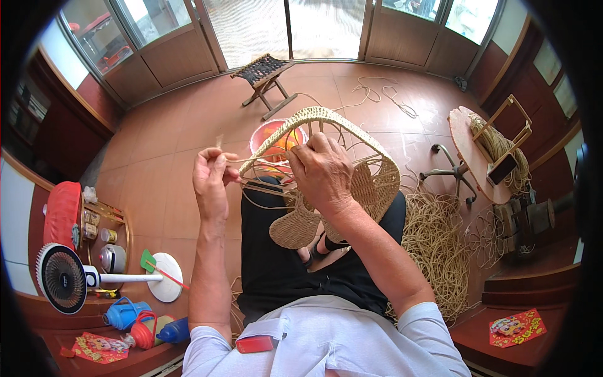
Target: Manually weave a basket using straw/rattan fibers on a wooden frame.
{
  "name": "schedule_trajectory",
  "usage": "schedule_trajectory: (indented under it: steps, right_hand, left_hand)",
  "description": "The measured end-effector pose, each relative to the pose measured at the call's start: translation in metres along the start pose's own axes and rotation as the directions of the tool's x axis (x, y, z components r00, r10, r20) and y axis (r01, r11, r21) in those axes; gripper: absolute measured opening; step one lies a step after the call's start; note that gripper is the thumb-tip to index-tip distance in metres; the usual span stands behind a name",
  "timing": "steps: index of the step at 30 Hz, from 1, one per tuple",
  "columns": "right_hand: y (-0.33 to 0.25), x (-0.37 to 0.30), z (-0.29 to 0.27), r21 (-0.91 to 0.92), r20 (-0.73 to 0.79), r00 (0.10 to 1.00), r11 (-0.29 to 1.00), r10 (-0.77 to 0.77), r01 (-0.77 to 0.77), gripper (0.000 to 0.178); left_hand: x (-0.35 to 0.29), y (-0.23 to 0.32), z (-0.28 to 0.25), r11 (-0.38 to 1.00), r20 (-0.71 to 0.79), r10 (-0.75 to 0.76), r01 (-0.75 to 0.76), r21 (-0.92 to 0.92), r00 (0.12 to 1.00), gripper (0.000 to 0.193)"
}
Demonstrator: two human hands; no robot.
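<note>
A pale cord-wrapped frame (384, 160) with rounded corners rests on my lap, tilted between my knees. Woven petal-shaped panels (294, 229) fill part of it, and loose strands cross its left side. At the frame's left edge, my left hand (211, 183) pinches a thin cord (250, 159) between thumb and fingers; a frayed end sticks up above them. My right hand (323, 173) is closed over the frame's opening, its fingertips on the strands near the cord's other end. Its palm side is hidden.
A red basin (262, 133) stands behind the frame, near a folding stool (266, 78). Heaped cord (436, 245) covers the floor at right, below a round-topped swivel stool (463, 141) bearing a cord bundle. A fan (63, 276) and thermos flasks (143, 330) are at left.
</note>
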State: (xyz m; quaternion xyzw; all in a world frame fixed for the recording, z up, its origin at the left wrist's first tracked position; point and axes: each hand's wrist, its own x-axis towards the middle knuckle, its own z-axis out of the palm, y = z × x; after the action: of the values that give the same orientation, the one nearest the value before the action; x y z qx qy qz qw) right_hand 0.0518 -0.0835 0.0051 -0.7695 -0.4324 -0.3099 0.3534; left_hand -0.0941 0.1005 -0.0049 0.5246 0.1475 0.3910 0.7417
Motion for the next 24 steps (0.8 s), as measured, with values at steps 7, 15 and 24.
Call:
schedule_trajectory:
  steps: [7, 15, 24]
  right_hand:
    - [-0.001, 0.002, 0.001, 0.017, 0.001, 0.999, 0.999, 0.049, -0.049, 0.016]
    - [0.005, 0.0, 0.0, 0.034, 0.01, 0.999, 0.998, 0.043, -0.044, 0.015]
    - [0.013, 0.002, -0.01, 0.129, 0.143, 0.984, 0.984, 0.105, -0.124, 0.013]
  left_hand:
    - [-0.054, -0.001, 0.069, 0.451, 0.292, 0.297, -0.403, 0.796, 0.909, 0.029]
    - [-0.05, -0.031, 0.103, 0.582, 0.215, 0.232, -0.312, 0.75, 0.949, 0.037]
    - [-0.02, -0.026, 0.104, 0.937, 0.12, -0.337, 0.345, -0.059, 0.934, 0.037]
